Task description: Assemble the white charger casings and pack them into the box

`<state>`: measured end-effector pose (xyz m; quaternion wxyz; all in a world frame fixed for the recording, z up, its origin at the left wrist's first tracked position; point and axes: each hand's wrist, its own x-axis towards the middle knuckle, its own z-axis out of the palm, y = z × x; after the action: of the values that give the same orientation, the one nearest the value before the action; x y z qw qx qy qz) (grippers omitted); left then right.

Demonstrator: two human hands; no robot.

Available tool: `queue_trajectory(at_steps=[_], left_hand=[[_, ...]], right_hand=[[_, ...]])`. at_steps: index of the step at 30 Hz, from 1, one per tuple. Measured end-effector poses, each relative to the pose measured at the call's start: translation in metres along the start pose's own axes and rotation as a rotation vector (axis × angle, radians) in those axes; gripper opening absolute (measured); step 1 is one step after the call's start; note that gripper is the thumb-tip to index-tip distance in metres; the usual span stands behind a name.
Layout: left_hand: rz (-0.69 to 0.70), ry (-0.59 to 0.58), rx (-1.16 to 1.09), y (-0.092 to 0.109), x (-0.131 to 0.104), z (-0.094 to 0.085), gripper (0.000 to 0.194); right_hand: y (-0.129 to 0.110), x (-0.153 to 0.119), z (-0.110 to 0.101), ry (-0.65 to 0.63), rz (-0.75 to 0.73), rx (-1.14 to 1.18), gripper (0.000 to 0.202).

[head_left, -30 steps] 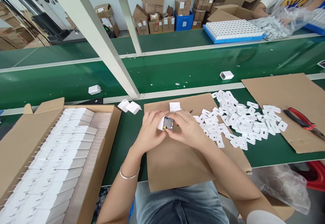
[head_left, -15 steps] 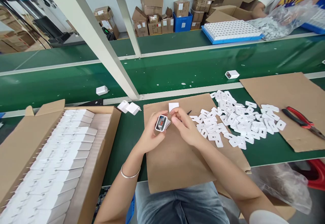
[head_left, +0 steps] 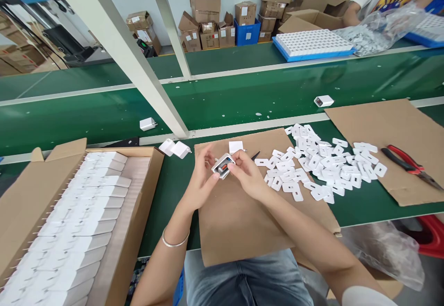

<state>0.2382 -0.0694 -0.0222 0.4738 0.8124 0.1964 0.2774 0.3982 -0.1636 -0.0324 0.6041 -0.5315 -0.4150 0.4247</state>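
A white charger housing (head_left: 222, 166), its open end facing up with dark and orange parts inside, is held between both hands over the cardboard sheet (head_left: 243, 223). My left hand (head_left: 201, 179) has its thumb on the near left edge of the housing. On the right side, my right hand (head_left: 248, 174) pinches the housing with thumb and fingers. Just beyond the hands lies a white block (head_left: 236, 146), and a thin dark tool (head_left: 255, 155) is beside it. A pile of white slotted plates (head_left: 319, 162) spreads to the right.
At left stands a carton (head_left: 145, 195) with rows of white chargers. Pliers (head_left: 412, 162) rest on another cardboard sheet (head_left: 398, 121) at right. White chargers sit on the green belt (head_left: 215, 102). Beyond it are a blue tray (head_left: 312, 56) and a person's arm (head_left: 352, 15).
My right hand has moved left onto the housing, which is now tilted between both hands. The chargers on the belt have shifted right.
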Motion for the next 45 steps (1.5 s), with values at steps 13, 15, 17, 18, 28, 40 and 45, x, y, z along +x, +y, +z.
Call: queue_trajectory(at_steps=[13, 15, 17, 18, 28, 40, 45], left_hand=[[-0.050, 0.027, -0.308, 0.004, 0.001, 0.016, 0.048], [-0.050, 0.060, -0.323, 0.004, 0.002, 0.019, 0.048], [-0.037, 0.085, -0.325, 0.003, 0.003, 0.021, 0.047], [-0.028, 0.093, -0.327, 0.002, 0.003, 0.022, 0.047], [0.002, 0.168, -0.288, -0.002, 0.003, 0.028, 0.042], [-0.143, 0.111, -0.167, -0.016, 0.010, 0.014, 0.060], [-0.153, 0.298, 0.128, -0.011, 0.023, 0.019, 0.034]], right_hand=[[0.003, -0.001, 0.000, -0.004, -0.052, 0.028, 0.032], [0.006, 0.001, 0.001, -0.003, -0.049, 0.038, 0.032], [0.008, 0.002, 0.001, -0.001, -0.050, 0.050, 0.032], [0.009, 0.003, 0.001, -0.001, -0.052, 0.057, 0.032], [0.009, 0.004, 0.007, 0.034, -0.051, 0.123, 0.032], [0.010, 0.016, 0.005, 0.119, 0.077, 0.189, 0.038], [0.011, 0.028, -0.004, 0.326, 0.167, 0.342, 0.050]])
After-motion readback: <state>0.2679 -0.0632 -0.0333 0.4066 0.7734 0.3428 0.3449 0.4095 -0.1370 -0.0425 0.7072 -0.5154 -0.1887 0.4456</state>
